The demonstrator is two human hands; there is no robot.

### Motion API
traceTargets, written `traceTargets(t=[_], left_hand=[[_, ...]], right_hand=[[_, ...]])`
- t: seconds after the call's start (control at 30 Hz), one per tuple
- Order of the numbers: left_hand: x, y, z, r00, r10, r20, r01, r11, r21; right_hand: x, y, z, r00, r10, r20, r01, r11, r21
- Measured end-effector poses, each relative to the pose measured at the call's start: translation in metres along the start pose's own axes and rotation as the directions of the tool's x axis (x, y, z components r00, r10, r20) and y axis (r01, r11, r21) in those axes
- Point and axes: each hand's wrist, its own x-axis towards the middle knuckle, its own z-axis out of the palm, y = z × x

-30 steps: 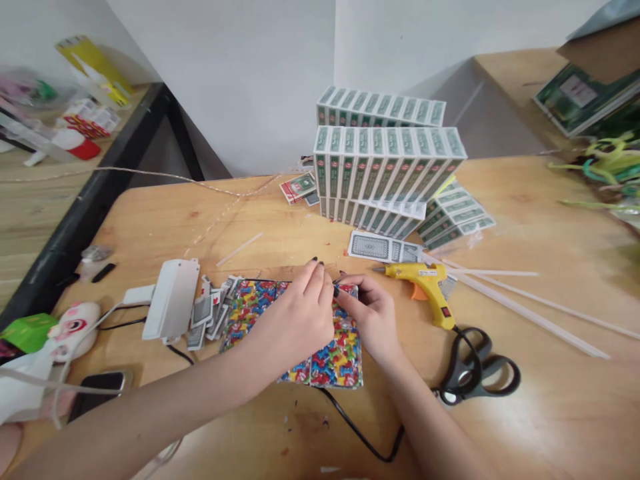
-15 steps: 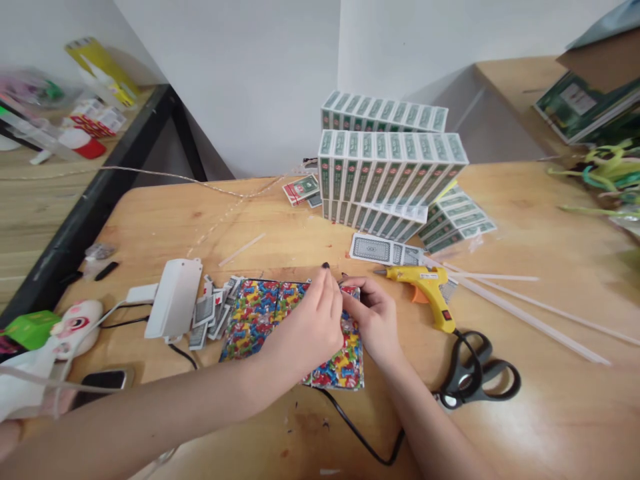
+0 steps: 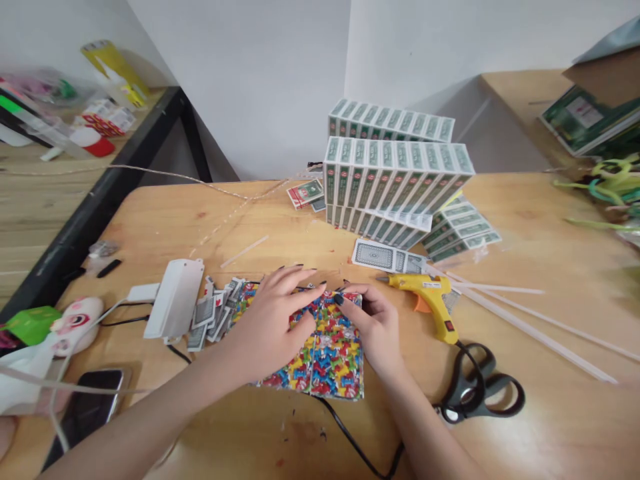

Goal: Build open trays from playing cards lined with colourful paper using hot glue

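A patchwork of small colourful printed cards point(image 3: 330, 360) lies flat on the wooden table point(image 3: 525, 413) in front of me. My left hand point(image 3: 273, 320) rests on its upper left part, fingers stretched out flat. My right hand point(image 3: 373, 323) sits at its upper right corner, fingers curled, thumb and forefinger pinching the top edge. A loose pile of small playing cards point(image 3: 213, 313) lies just left of the patchwork.
A yellow glue gun point(image 3: 430, 297) lies right of my hands, its black cord running under the patchwork. Black scissors point(image 3: 480, 393) and clear glue sticks point(image 3: 530, 327) lie further right. Stacked green card boxes point(image 3: 395, 177) stand behind. A white power adapter point(image 3: 175, 300) and a phone point(image 3: 83, 413) lie left.
My left hand has moved from pinching beside the right hand to lying flat on the patchwork's left part. The view shifted slightly.
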Motion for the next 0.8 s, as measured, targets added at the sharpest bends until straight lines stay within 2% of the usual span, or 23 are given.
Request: traceTargets(t=[0.27, 0.5, 0.6, 0.67, 0.8], left_hand=[[0.023, -0.002, 0.003, 0.995, -0.104, -0.005, 0.102, 0.985, -0.137], [0.040, -0.004, 0.002, 0.979, -0.187, 0.076, 0.197, 0.968, -0.156], [0.039, -0.005, 0.001, 0.979, -0.185, 0.086, 0.197, 0.967, -0.162], [0.035, -0.005, 0.000, 0.987, -0.136, 0.080, 0.149, 0.973, -0.174], [0.023, -0.006, -0.006, 0.993, -0.114, 0.015, 0.114, 0.974, -0.196]], right_hand=[[0.001, -0.001, 0.000, 1.000, -0.020, -0.009, 0.020, 1.000, -0.015], [-0.001, 0.003, -0.001, 0.998, -0.066, -0.003, 0.066, 0.997, -0.031], [-0.003, 0.006, -0.004, 0.994, -0.105, -0.022, 0.102, 0.988, -0.117], [-0.004, 0.006, -0.007, 0.986, -0.168, -0.019, 0.160, 0.963, -0.217], [-0.010, 0.002, -0.012, 0.958, -0.285, 0.003, 0.267, 0.893, -0.363]])
